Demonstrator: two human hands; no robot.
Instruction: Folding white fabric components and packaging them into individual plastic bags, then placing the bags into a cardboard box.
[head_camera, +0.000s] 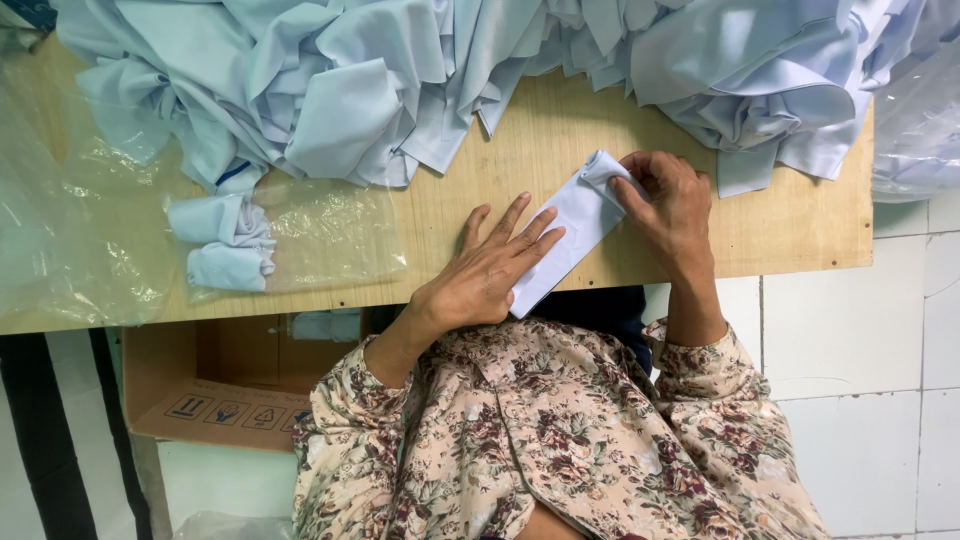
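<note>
Pale blue folded cloth strip (565, 235) lies at centre frame on the wooden table (790, 225); the left hand (485, 275) presses it flat, fingers spread, while the right hand (670, 205) pinches its upper rolled end.

The person wears a long-sleeved blouse, beige with a dense print of dark red and brown flowers, its sleeves gathered at the cuffs; both hands are bare.
</note>
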